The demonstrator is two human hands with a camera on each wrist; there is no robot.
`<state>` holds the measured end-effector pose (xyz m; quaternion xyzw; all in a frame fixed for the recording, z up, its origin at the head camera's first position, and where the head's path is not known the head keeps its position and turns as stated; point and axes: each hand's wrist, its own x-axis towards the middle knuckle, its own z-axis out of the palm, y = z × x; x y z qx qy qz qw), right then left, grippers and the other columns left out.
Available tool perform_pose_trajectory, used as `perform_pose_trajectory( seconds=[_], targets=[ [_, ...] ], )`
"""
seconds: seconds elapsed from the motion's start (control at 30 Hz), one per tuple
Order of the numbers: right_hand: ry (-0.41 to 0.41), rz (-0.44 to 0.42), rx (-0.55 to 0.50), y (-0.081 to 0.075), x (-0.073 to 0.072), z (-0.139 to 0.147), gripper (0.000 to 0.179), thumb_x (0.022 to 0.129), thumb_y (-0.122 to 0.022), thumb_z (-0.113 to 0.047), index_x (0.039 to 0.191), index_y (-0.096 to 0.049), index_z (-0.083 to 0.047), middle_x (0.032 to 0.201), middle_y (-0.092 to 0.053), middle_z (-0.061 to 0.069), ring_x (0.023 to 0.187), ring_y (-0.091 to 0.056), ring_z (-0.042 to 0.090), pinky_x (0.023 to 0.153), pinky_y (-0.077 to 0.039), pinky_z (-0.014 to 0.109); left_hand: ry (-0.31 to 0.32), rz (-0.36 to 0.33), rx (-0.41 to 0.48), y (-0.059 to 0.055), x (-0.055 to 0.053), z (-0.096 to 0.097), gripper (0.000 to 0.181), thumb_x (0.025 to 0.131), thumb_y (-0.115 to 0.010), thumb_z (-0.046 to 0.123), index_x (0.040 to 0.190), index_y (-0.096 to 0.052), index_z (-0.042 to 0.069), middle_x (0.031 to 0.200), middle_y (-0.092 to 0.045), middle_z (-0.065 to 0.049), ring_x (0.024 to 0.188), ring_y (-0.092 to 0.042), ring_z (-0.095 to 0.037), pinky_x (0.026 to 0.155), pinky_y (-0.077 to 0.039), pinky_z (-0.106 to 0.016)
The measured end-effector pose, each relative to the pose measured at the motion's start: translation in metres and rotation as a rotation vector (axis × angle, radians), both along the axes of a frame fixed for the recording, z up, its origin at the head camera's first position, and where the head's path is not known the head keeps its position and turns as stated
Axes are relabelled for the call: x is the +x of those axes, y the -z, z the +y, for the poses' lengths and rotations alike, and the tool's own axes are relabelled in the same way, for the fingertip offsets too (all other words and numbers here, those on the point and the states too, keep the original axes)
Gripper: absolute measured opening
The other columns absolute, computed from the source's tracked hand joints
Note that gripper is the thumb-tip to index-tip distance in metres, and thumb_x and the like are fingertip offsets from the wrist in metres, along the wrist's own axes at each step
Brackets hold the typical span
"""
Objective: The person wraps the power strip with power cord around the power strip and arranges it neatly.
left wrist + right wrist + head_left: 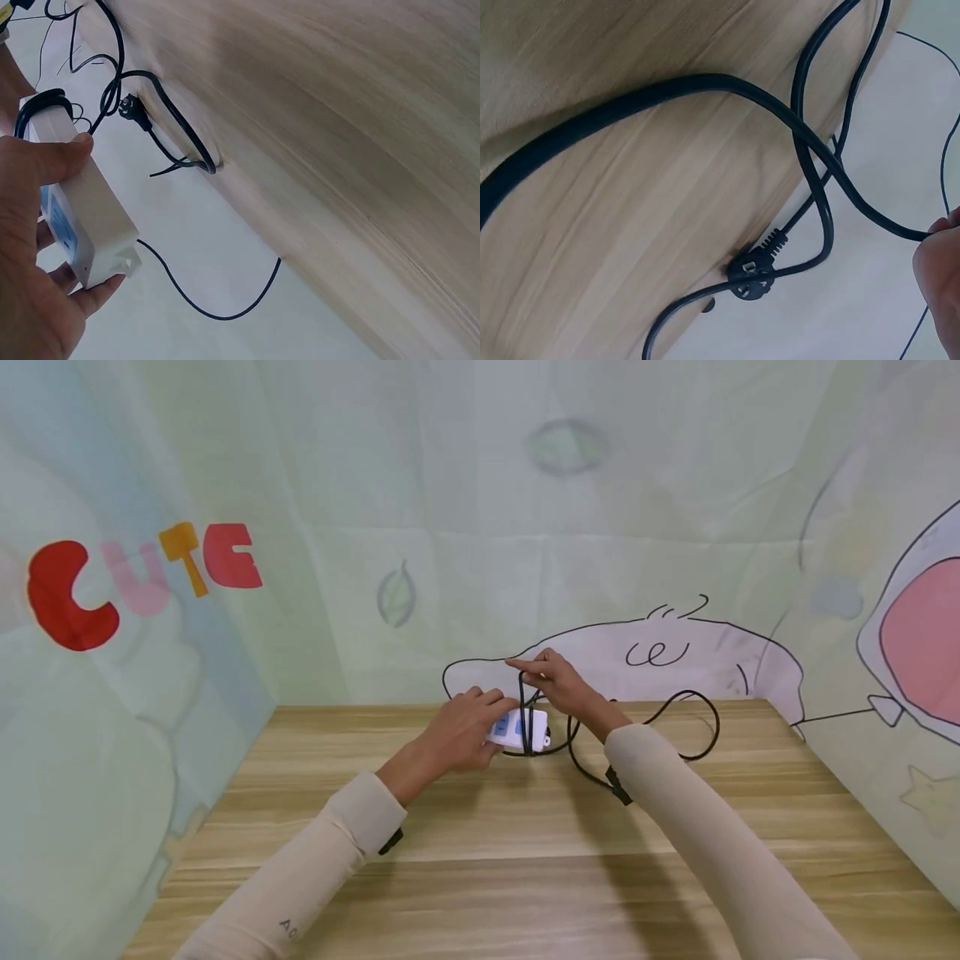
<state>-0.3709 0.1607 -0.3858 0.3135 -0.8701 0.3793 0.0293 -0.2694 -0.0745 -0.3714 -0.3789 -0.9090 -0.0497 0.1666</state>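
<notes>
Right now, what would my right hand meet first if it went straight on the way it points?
Probably the patterned wall; I see nothing else ahead of your right hand, though depth is unclear.

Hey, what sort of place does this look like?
Probably an indoor, screened-off booth or corner, though I can't tell what for. A wood-grain tabletop has creased, cartoon-printed sheeting behind it and at both sides, with colourful "CUTE" lettering on the left.
</notes>
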Motion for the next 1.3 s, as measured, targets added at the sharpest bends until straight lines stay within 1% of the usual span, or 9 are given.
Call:
perform_pose_trajectory(
  seconds=[0.23, 0.33, 0.43, 0.6, 0.8, 0.93, 1.03, 1.2, 1.3],
  targets=[
    [0.024, -0.071, -0.101, 0.008, 0.005, 0.002, 0.042, 0.117, -0.055, -0.010, 0.159, -0.062, -0.005, 0.102, -0.042, 0.006, 0.093, -0.036, 0.021, 0.086, -0.038, 0.034, -0.086, -0.038, 0.111, -0.008, -0.003, 0.007, 0.064, 0.095, -0.089, 0.028, 0.151, -0.065, 0.011, 0.137, -0.074, -0.012, 0.108, -0.069, -0.033, 0.090, -0.063, -0.047],
    [0.034, -0.071, -0.112, 0.018, 0.007, 0.001, 0.035, 0.115, -0.058, -0.001, 0.148, -0.070, 0.004, 0.106, -0.050, 0.016, 0.096, -0.045, 0.027, 0.087, -0.043, 0.036, -0.144, -0.047, 0.172, -0.010, -0.005, 0.009, 0.064, 0.095, -0.088, 0.030, 0.152, -0.064, 0.012, 0.137, -0.073, -0.012, 0.109, -0.070, -0.035, 0.085, -0.064, -0.049],
    [0.089, -0.083, -0.085, 0.027, 0.011, -0.002, 0.035, 0.110, -0.053, 0.009, 0.143, -0.063, 0.012, 0.129, -0.061, 0.031, 0.117, -0.060, 0.043, 0.102, -0.053, 0.047, -0.198, -0.047, 0.218, -0.011, -0.006, 0.009, 0.063, 0.097, -0.086, 0.031, 0.153, -0.064, 0.012, 0.138, -0.072, -0.013, 0.109, -0.069, -0.036, 0.081, -0.065, -0.050],
    [0.171, -0.179, -0.100, 0.038, 0.021, -0.014, 0.048, 0.116, -0.045, -0.006, 0.161, -0.047, 0.011, 0.161, -0.054, 0.037, 0.151, -0.055, 0.050, 0.127, -0.044, 0.062, -0.260, -0.032, 0.233, -0.010, -0.009, 0.009, 0.061, 0.099, -0.081, 0.032, 0.153, -0.064, 0.011, 0.141, -0.071, -0.015, 0.108, -0.069, -0.039, 0.079, -0.064, -0.051],
    [0.121, -0.203, -0.160, 0.047, 0.034, -0.029, 0.047, 0.120, -0.046, -0.013, 0.162, -0.050, 0.006, 0.147, -0.067, 0.031, 0.121, -0.068, 0.039, 0.107, -0.056, 0.050, -0.335, -0.011, 0.205, -0.006, -0.013, 0.007, 0.062, 0.098, -0.080, 0.031, 0.154, -0.064, 0.009, 0.142, -0.071, -0.015, 0.109, -0.069, -0.040, 0.080, -0.065, -0.053],
    [0.083, -0.208, -0.179, 0.048, 0.039, -0.034, 0.043, 0.122, -0.044, -0.017, 0.158, -0.056, 0.003, 0.114, -0.067, 0.024, 0.096, -0.060, 0.028, 0.097, -0.055, 0.042, -0.353, 0.022, 0.215, -0.002, -0.016, 0.006, 0.061, 0.097, -0.081, 0.028, 0.153, -0.065, 0.008, 0.141, -0.072, -0.016, 0.108, -0.071, -0.041, 0.077, -0.065, -0.054],
    [0.043, -0.193, -0.182, 0.046, 0.042, -0.035, 0.042, 0.122, -0.042, -0.018, 0.154, -0.059, 0.004, 0.102, -0.062, 0.021, 0.094, -0.060, 0.027, 0.094, -0.056, 0.040, -0.362, 0.046, 0.219, -0.001, -0.018, 0.006, 0.058, 0.098, -0.079, 0.027, 0.152, -0.066, 0.008, 0.139, -0.073, -0.016, 0.104, -0.071, -0.042, 0.074, -0.065, -0.055],
    [-0.010, -0.169, -0.154, 0.049, 0.036, -0.034, 0.047, 0.123, -0.042, -0.027, 0.152, -0.063, 0.003, 0.125, -0.074, 0.023, 0.104, -0.071, 0.031, 0.086, -0.054, 0.036, -0.385, 0.104, 0.178, 0.001, -0.022, 0.005, 0.056, 0.097, -0.080, 0.026, 0.149, -0.067, 0.008, 0.132, -0.074, -0.015, 0.095, -0.069, -0.040, 0.069, -0.063, -0.053],
    [-0.002, -0.223, -0.148, 0.046, 0.038, -0.036, 0.047, 0.123, -0.041, -0.027, 0.153, -0.063, 0.002, 0.138, -0.072, 0.026, 0.102, -0.069, 0.028, 0.083, -0.052, 0.031, -0.386, 0.127, 0.167, 0.004, -0.025, 0.002, 0.056, 0.096, -0.081, 0.026, 0.148, -0.067, 0.008, 0.130, -0.074, -0.015, 0.092, -0.068, -0.040, 0.067, -0.063, -0.052]
  ],
)
